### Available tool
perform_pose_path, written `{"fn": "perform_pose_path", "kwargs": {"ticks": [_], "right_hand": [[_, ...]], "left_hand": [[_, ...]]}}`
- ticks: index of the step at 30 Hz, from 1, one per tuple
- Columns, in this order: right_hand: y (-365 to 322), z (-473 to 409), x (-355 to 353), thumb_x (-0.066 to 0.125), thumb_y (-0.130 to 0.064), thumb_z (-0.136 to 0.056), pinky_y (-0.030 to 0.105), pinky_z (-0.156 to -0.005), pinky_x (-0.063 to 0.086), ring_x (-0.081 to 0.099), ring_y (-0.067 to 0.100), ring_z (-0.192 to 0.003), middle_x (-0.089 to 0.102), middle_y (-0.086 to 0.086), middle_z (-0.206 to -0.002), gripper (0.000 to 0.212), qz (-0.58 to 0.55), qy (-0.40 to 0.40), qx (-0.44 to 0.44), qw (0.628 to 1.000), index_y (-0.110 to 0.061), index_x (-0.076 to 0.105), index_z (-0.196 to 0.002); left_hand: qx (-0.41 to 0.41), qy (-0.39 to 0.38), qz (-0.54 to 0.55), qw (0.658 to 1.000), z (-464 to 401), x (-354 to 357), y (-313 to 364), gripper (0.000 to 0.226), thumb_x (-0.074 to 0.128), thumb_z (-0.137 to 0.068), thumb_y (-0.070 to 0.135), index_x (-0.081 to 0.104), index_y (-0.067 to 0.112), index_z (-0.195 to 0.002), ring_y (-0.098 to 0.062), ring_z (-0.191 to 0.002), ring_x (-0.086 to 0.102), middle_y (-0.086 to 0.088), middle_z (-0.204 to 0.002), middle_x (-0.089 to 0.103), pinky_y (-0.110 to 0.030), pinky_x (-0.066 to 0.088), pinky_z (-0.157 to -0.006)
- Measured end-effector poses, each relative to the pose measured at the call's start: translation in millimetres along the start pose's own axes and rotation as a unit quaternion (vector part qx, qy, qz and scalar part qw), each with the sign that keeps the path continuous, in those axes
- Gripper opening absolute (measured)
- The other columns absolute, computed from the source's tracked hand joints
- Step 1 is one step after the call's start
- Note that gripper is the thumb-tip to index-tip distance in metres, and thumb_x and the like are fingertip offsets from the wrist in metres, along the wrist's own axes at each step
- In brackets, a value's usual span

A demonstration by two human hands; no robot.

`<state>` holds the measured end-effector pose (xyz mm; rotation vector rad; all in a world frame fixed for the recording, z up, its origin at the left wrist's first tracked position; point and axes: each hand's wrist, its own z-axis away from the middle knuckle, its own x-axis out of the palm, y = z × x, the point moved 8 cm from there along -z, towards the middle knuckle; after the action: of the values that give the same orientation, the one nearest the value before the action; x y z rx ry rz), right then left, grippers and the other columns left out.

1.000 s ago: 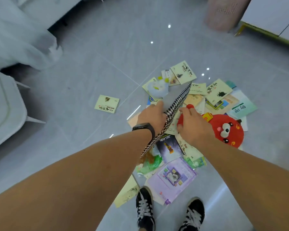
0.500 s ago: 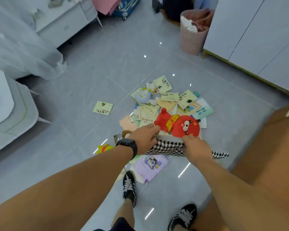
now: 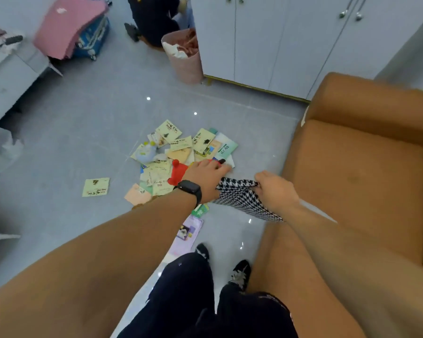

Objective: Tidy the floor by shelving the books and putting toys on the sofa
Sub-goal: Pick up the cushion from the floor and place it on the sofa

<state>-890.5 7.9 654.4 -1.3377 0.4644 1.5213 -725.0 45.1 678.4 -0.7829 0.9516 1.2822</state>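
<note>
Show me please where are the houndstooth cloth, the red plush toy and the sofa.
houndstooth cloth [image 3: 244,197], head view, middle of the checked fabric
red plush toy [image 3: 178,173], head view, red body left of the wrist
sofa [image 3: 357,186], head view, bare seat cushion

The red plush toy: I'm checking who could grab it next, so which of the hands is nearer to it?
Left. The left hand overlaps the red plush toy in the view while gripping the houndstooth cloth. The right hand holds the cloth's other end, toward the sofa.
</note>
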Motion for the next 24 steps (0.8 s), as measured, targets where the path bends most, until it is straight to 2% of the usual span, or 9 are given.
{"fn": "perform_pose_path", "kwargs": {"ticks": [4,7,9,12,16,19,24], "right_hand": [[72.2,16.9,-1.6,0.052,-0.033,-0.102,0.041,-0.077,0.05,0.059,0.027,-0.107,0.056,-0.001,-0.116,0.017,-0.008,0.022,0.057,0.998,-0.022,0.053,-0.115],[133.0,38.8,-4.7,0.05,-0.028,-0.102,0.039,-0.074,0.045,0.057,0.027,-0.105,0.053,-0.001,-0.116,0.02,-0.01,0.045,0.123,0.991,-0.024,0.051,-0.122],[161.5,54.5,-12.8,0.048,-0.025,-0.102,0.037,-0.069,0.042,0.057,0.027,-0.102,0.052,0.0,-0.116,0.022,-0.014,0.055,0.152,0.987,-0.023,0.049,-0.124],[198.2,78.5,-37.1,0.048,-0.019,-0.102,0.039,-0.064,0.049,0.058,0.027,-0.094,0.05,0.001,-0.113,0.021,0.015,0.064,0.193,0.979,-0.023,0.044,-0.122],[256.3,139.0,-54.3,0.05,-0.004,-0.093,0.034,-0.061,0.04,0.058,0.026,-0.096,0.05,0.0,-0.117,0.046,0.035,0.046,0.275,0.96,-0.026,0.04,-0.133],[307.6,202.7,-44.0,0.048,-0.005,-0.093,0.035,-0.063,0.04,0.059,0.028,-0.097,0.051,0.002,-0.117,0.044,0.03,0.028,0.331,0.943,-0.023,0.042,-0.133],[389.2,325.3,10.9,0.05,-0.008,-0.094,0.039,-0.066,0.046,0.06,0.029,-0.101,0.051,0.002,-0.118,0.045,0.007,-0.008,0.429,0.903,-0.026,0.042,-0.135]], "left_hand": [[0.075,0.003,-0.025,0.997,-56.2,-3.9,61.7,0.063,0.061,-0.092,0.04,0.035,0.029,-0.149,-0.031,-0.125,0.047,-0.007,-0.134,0.052,-0.043,0.044,-0.097],[0.156,0.011,-0.03,0.987,-99.8,-13.2,120.9,0.055,0.06,-0.091,0.037,0.043,0.025,-0.141,-0.031,-0.115,0.051,-0.007,-0.124,0.054,-0.044,0.049,-0.087],[0.202,0.033,-0.038,0.978,-119.1,-28.2,156.1,0.049,0.061,-0.089,0.036,0.048,0.022,-0.135,-0.031,-0.11,0.052,-0.007,-0.119,0.055,-0.043,0.048,-0.083],[0.256,0.065,-0.064,0.962,-142.9,-56.4,205.9,0.046,0.061,-0.089,0.036,0.05,0.02,-0.13,-0.03,-0.107,0.052,-0.006,-0.116,0.055,-0.041,0.046,-0.079],[0.352,0.037,-0.076,0.932,-159.7,-68.6,295.9,0.047,0.063,-0.092,0.037,0.047,0.023,-0.134,-0.029,-0.11,0.051,-0.005,-0.12,0.054,-0.042,0.045,-0.085],[0.401,0.001,-0.11,0.909,-162.8,-46.1,380.8,0.045,0.057,-0.097,0.033,0.045,0.027,-0.139,-0.028,-0.116,0.049,-0.003,-0.126,0.054,-0.041,0.043,-0.09],[0.454,-0.068,-0.086,0.884,-146.6,30.9,525.9,0.045,0.05,-0.101,0.024,0.041,0.03,-0.145,-0.029,-0.122,0.049,-0.002,-0.136,0.052,-0.044,0.048,-0.093]]}}
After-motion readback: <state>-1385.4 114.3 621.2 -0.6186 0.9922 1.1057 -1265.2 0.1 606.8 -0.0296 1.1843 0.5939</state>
